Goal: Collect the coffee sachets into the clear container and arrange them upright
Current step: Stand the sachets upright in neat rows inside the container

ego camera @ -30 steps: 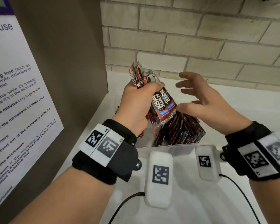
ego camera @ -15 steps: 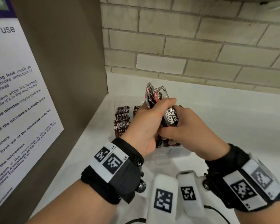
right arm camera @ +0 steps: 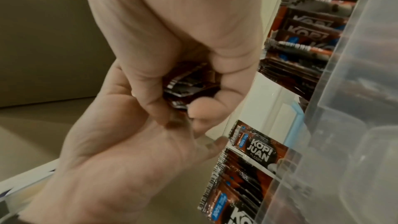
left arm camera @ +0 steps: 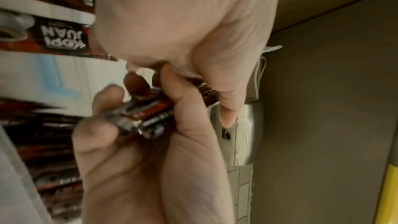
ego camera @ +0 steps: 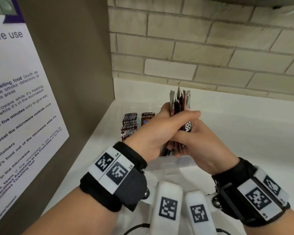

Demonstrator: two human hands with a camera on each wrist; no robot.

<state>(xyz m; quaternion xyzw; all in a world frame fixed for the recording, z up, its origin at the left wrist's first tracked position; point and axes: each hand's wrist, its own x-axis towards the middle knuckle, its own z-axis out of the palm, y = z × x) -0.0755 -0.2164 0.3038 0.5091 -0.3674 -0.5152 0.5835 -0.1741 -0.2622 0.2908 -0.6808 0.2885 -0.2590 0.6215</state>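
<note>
- While gripped in a bunch (ego camera: 180, 106) above the clear container (ego camera: 175, 164), standing tall, tops poking up past the fingers.
- Squeezed from both sides: left hand (ego camera: 158, 131) wrapped round the bunch up high, right hand (ego camera: 199, 141) pinching its lower end.
- More coffee sachets (ego camera: 130, 123) already inside the container, packed in rows on the left part, on edge.
- Step in hand, most likely: squaring the bunch up before setting it down.
- Next move, by the look of it: lower the bunch straight into the free space on the right part, bottoms first, then let go slowly so none tip over.
- All of it on a white counter (ego camera: 244, 133), near a brick wall (ego camera: 202, 53), with a paper notice (ego camera: 15, 99) on the left.
</note>
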